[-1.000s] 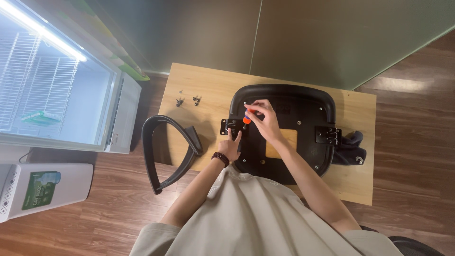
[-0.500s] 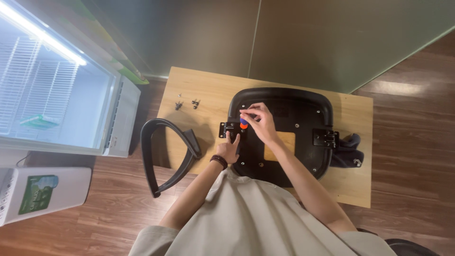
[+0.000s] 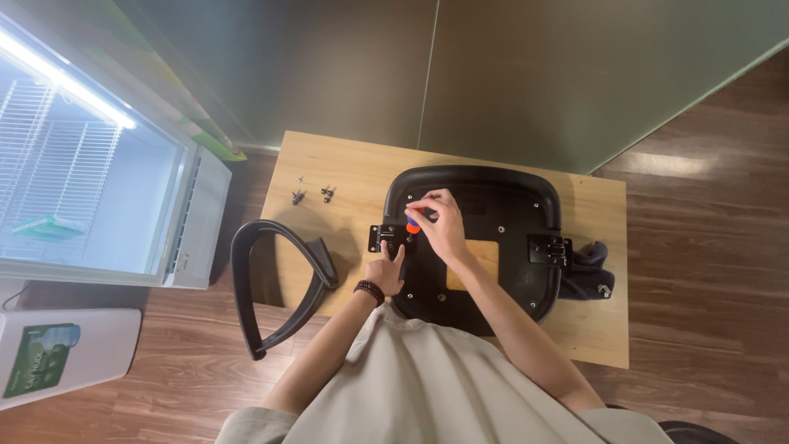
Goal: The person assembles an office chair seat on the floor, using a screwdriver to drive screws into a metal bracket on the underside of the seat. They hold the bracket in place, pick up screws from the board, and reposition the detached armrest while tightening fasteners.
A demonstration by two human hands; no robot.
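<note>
Head view looks straight down on a wooden table (image 3: 345,164) that carries a black chair seat (image 3: 485,247), lying underside up; every place below is given from that seat. Off its left edge, hanging past the table toward the floor, rests a curved black armrest (image 3: 275,288), not yet joined to anything. On the seat's right edge sits a black metal bracket (image 3: 549,248), and just beyond it a dark bundle I cannot identify. On the seat's left edge sits a matching bracket (image 3: 386,238), where the work is going on. The left hand (image 3: 385,273) lies curled against the seat just below this bracket, fingers pressing on it to steady it. The right hand (image 3: 440,224) is closed around a short screwdriver with a red and blue handle (image 3: 412,224), its tip pointing down at the left bracket. Up and to the left of the seat, a few small dark screws (image 3: 314,195) lie loose on the table.

To do this well, I judge the driver should stand upright over the screw, with firm downward pressure while turning, and the left hand should hold the bracket flush so its holes stay lined up.
</note>
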